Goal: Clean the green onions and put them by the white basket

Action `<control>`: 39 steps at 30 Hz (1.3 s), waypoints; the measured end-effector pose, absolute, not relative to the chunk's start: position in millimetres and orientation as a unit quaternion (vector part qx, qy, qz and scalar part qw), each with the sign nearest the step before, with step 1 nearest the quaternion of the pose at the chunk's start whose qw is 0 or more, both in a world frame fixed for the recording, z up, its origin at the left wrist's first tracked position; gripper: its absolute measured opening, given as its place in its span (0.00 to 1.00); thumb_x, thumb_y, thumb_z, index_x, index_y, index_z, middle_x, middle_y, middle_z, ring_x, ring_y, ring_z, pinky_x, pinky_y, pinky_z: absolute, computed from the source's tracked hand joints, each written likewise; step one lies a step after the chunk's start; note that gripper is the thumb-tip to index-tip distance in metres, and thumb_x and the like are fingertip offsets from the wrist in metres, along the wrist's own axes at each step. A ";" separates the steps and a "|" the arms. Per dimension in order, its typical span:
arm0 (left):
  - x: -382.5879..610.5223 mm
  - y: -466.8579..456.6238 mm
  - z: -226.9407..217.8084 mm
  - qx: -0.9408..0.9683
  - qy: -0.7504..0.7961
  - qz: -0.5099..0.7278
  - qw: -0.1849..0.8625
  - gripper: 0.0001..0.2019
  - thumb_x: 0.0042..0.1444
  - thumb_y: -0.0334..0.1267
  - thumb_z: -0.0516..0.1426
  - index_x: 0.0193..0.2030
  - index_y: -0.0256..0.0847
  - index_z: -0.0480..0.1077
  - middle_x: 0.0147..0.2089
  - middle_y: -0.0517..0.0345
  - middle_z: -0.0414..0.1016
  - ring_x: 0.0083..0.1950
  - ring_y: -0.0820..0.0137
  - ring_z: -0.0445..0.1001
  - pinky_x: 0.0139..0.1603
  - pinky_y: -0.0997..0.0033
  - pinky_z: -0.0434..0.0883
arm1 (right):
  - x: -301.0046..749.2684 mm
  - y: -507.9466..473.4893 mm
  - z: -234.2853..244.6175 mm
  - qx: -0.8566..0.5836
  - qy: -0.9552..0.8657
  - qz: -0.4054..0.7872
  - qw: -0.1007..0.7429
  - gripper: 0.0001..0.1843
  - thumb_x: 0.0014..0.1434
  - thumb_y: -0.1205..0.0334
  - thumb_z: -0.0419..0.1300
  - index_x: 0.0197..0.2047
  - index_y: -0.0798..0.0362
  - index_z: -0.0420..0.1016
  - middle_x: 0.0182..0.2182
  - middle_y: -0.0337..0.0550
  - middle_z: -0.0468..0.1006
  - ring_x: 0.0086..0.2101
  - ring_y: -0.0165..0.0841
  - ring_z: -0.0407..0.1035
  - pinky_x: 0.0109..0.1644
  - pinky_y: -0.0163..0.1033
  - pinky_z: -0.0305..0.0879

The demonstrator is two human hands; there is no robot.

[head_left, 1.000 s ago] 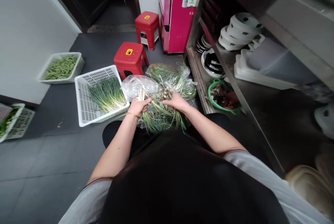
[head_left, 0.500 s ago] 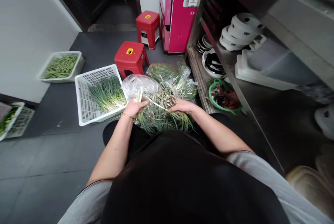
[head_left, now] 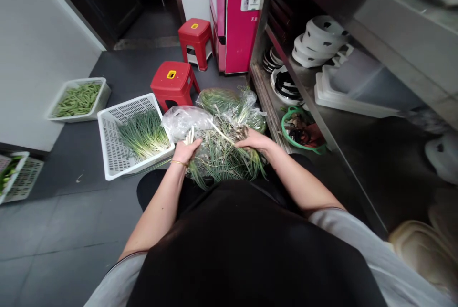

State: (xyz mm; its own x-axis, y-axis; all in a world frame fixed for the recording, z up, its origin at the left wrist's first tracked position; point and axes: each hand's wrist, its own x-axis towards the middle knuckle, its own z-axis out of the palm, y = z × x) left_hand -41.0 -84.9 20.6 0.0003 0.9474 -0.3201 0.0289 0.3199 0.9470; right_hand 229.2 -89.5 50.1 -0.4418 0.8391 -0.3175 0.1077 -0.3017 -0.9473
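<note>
A bunch of green scallions [head_left: 223,156] lies across my lap, roots pointing away from me. My left hand [head_left: 186,150], with a gold bracelet at the wrist, is closed around a few pale scallion stalks at the bunch's left side. My right hand [head_left: 255,141] grips the root end of the bunch on the right. Just beyond my hands sits a clear plastic bag [head_left: 186,120] and a second bag holding more greens [head_left: 229,101]. To the left, a white slotted basket [head_left: 110,140] holds a pile of cleaned scallions [head_left: 143,132].
Two red stools [head_left: 171,80] stand ahead on the dark floor. A white tub of green beans [head_left: 77,99] sits by the left wall, another basket [head_left: 16,178] at far left. At right, steel shelving [head_left: 322,121] holds dishes, trays and a green basket [head_left: 298,130]. A pink cabinet [head_left: 236,15] stands behind.
My right hand has dropped from lifting the root ends onto the bunch on my lap. My left hand has moved slightly lower, still gripping stalks. The view shifted a little to the right.
</note>
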 end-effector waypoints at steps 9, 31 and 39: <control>-22.6 -96.8 38.7 0.395 0.476 0.401 0.676 0.22 0.35 0.45 0.68 0.34 0.32 0.72 0.17 0.64 0.65 0.15 0.82 0.53 0.15 0.78 0.46 | 160.4 -102.5 31.9 -0.446 -0.521 0.680 0.259 0.14 0.40 0.59 0.69 0.24 0.54 0.67 0.15 0.29 0.64 0.15 0.23 0.55 0.17 0.31 0.54; -34.8 -113.7 6.9 0.470 0.465 0.278 0.697 0.19 0.39 0.44 0.67 0.35 0.31 0.73 0.21 0.59 0.69 0.15 0.83 0.54 0.14 0.80 0.48 | 234.6 -69.3 112.1 -0.404 -0.396 0.720 0.402 0.13 0.44 0.62 0.63 0.24 0.53 0.59 0.15 0.32 0.66 0.11 0.18 0.48 0.12 0.27 0.44; -34.2 -110.1 6.2 0.454 0.454 0.281 0.713 0.19 0.39 0.44 0.67 0.34 0.30 0.73 0.20 0.58 0.70 0.14 0.84 0.54 0.14 0.80 0.48 | 227.2 -75.3 114.2 -0.524 -0.580 0.513 0.355 0.14 0.44 0.57 0.68 0.29 0.56 0.70 0.16 0.32 0.66 0.15 0.22 0.55 0.17 0.29 0.51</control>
State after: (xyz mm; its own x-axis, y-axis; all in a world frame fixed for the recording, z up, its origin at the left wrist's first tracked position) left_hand -34.2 -110.1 6.2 0.4292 0.8135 -0.3925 0.0123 0.4293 0.9031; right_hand 227.2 -75.3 114.2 -0.1985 0.9719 -0.1268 0.2436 -0.0764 -0.9669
